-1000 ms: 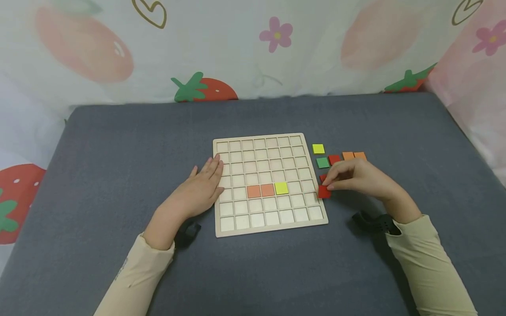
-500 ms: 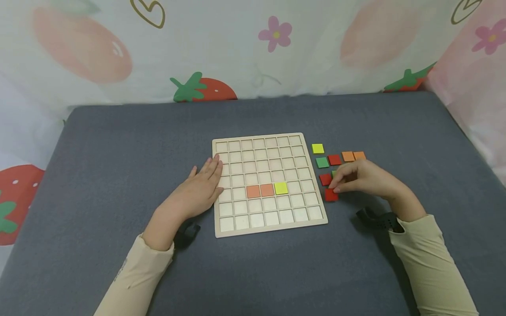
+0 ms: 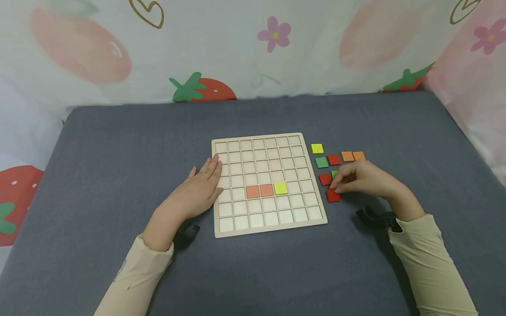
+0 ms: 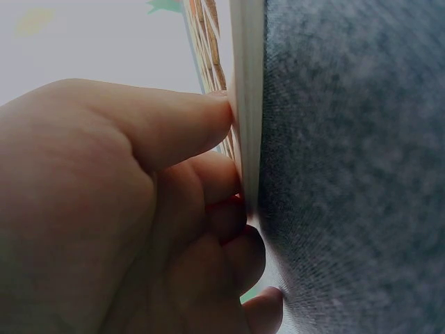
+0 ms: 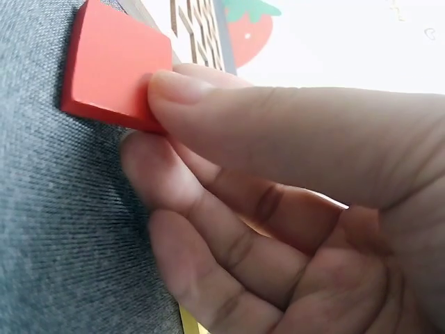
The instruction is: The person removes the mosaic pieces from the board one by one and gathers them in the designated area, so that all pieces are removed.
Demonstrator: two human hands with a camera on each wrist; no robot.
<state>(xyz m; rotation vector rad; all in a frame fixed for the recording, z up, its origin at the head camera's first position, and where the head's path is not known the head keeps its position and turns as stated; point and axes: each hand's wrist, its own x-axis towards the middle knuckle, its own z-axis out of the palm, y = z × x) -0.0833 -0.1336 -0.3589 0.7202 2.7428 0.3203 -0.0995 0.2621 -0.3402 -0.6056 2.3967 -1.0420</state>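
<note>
A pale wooden grid board (image 3: 245, 206) lies on the grey table, with two salmon tiles (image 3: 259, 191) and a yellow tile (image 3: 280, 188) side by side in its cells. My left hand (image 3: 197, 191) rests along the board's left edge, fingers extended; the left wrist view has the thumb and fingertips against the board's side (image 4: 247, 104). Just right of the board, my right hand (image 3: 361, 180) pinches a red square tile (image 3: 333, 195) by one corner. In the right wrist view the thumb lies over that red tile (image 5: 115, 66), close to the cloth.
Loose tiles lie right of the board: a yellow one (image 3: 317, 149), a dark green one (image 3: 322, 162), two red ones (image 3: 334, 159), two orange ones (image 3: 347, 156) and a partly hidden light green one (image 3: 334, 174). A printed curtain (image 3: 308, 66) hangs behind the table.
My right hand has moved slightly right with the red tile, from overlapping the board's right edge to beside it, uncovering another red tile. The left hand stays in place.
</note>
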